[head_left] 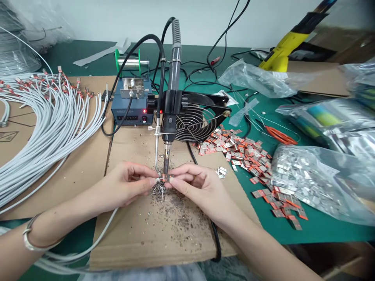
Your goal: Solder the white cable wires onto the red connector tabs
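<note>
My left hand (133,183) pinches the end of a white cable (109,223) just left of the soldering iron's tip. The iron (169,125) hangs upright in a black clamp, its tip pointing down between my hands. On the other side, my right hand (195,181) is closed on a small metal connector (169,177), which meets the cable end under the tip. A thin metal feed tube (156,156) comes down beside the iron. Bits of solder (159,189) lie heaped below on the cardboard (140,230).
Finished-looking white cables (58,121) spread at the left. A blue control box (133,105), solder spool (129,62) and fan (195,121) stand behind. Loose connectors (249,156), orange-handled tool (281,134) and a bag of parts (304,179) lie at the right.
</note>
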Demonstrator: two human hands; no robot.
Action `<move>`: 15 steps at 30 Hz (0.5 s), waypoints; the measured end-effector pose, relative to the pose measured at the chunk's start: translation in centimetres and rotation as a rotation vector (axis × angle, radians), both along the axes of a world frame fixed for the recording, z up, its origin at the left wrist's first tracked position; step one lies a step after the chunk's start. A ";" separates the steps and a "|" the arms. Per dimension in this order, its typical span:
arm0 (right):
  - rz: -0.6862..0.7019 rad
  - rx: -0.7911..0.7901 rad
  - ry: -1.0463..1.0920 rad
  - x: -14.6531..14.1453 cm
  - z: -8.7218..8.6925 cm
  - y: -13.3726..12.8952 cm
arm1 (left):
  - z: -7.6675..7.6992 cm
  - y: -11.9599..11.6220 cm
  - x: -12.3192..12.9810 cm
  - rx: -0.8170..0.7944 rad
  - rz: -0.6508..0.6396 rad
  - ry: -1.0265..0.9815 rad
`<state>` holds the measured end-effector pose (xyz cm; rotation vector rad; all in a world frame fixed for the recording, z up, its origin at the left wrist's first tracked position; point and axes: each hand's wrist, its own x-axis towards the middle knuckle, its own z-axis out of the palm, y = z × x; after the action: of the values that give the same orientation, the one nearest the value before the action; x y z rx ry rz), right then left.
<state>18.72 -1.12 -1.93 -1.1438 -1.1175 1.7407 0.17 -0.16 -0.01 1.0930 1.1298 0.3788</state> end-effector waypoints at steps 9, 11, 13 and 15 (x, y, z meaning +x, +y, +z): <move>0.025 0.034 -0.069 0.1 0.0 0.0 | 0.6 0.4 0.0 0.049 -0.073 0.058; 0.021 0.020 -0.058 0.1 0.1 0.0 | 0.7 0.4 0.0 0.052 -0.073 0.054; 0.018 0.004 -0.047 0.2 0.2 0.0 | 0.7 0.4 0.1 0.053 -0.060 0.049; 0.017 -0.012 -0.042 0.2 0.3 0.0 | 0.7 0.3 0.1 0.048 -0.052 0.044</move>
<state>18.91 -1.09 -1.66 -1.1868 -1.1466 1.7462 0.23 0.10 0.66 1.1756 1.1339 0.3443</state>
